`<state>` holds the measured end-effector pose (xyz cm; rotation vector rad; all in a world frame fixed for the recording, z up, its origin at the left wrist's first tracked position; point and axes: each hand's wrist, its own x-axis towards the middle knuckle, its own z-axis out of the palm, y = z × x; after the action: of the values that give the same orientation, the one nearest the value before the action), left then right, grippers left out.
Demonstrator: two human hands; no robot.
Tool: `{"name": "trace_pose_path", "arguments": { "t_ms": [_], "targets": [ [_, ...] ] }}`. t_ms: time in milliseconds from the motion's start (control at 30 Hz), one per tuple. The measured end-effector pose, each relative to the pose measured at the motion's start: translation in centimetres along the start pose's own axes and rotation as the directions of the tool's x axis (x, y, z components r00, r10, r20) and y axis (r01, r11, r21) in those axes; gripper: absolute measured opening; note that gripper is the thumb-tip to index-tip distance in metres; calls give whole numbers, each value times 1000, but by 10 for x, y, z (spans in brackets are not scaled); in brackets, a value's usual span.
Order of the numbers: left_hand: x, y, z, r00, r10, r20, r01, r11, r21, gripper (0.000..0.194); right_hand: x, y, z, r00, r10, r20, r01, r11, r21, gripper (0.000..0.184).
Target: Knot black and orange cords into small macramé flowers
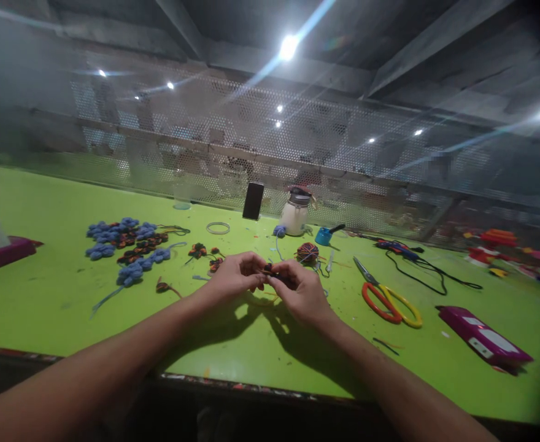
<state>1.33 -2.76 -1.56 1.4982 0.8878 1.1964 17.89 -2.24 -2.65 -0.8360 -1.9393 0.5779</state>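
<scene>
My left hand (237,274) and my right hand (303,291) meet at the middle of the green table. Between their fingertips they pinch a small dark-and-orange crocheted piece (269,269), mostly covered by the fingers. An orange strand of yarn seems to hang below it. A ball of multicoloured yarn (307,252) lies just beyond my right hand. By my left hand are small orange-and-black crocheted flowers (197,250). Farther left, blue crocheted flowers (131,274) are grouped with more orange-and-black ones. A small brown-orange crocheted bit (161,286) with a yarn tail lies nearer me.
Scissors (383,298) with red and yellow handles and a purple power strip (484,337) lie at right. Behind are a glue gun (396,248), a blue pot (324,236), a white jug (294,215), a phone (253,201) and a ring (218,228). Perforated mesh (205,132) borders the table.
</scene>
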Motion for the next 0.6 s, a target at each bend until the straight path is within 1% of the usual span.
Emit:
{"name": "trace_pose_path", "arguments": {
  "t_ms": [100,200,267,300,367,433,500,533,600],
  "targets": [
    [0,-2,-1,1000,3,9,-3,999,36,19,3,-1,-3,999,13,46,-11,999,-54,11],
    [1,-6,-1,999,23,32,-25,998,56,32,4,-2,-7,998,-6,62,12,994,-106,5],
    [1,-6,0,997,55,54,-60,993,103,41,5,-3,-9,998,-13,62,19,995,-97,7],
    [1,-6,0,996,68,59,-75,988,132,43,5,-3,-9,998,4,58,0,998,-66,8],
    [0,-5,0,996,64,64,-74,983,169,44,6,-4,-9,994,97,57,-100,993,58,11],
    [1,-4,-1,997,20,75,-32,988,154,39,8,-4,-9,972,220,83,-233,947,222,16],
    [1,-4,-2,995,-34,95,21,991,128,32,9,-4,-9,942,309,129,-335,880,338,21],
    [1,-4,-2,993,-55,103,42,992,122,29,9,-4,-9,932,334,144,-364,855,370,23],
    [0,-4,-2,992,-78,101,66,991,115,25,10,-4,-10,923,352,156,-384,833,398,24]
  ]
}}
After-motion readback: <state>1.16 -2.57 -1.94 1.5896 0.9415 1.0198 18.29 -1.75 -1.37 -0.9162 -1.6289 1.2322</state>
